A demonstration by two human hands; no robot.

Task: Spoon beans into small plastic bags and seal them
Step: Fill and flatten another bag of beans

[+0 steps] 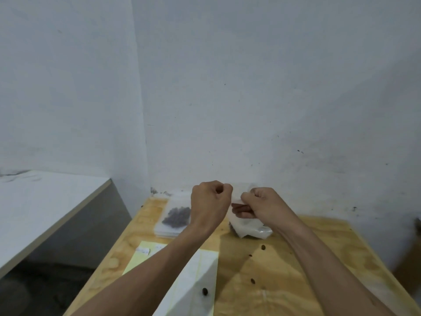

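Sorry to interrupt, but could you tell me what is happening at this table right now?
A person is holding a small plastic bag above the table, pinching its top edge between the left hand and right hand, apparently sealing it. A filled bag of beans lies on a stack further left. A few loose beans are scattered over the table and the paper.

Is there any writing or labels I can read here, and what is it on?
Nothing is legible.
Small white label on the yellow sheet: faint marks, too blurred to read.
Filled bag, and the bag held by both hands: no print visible.
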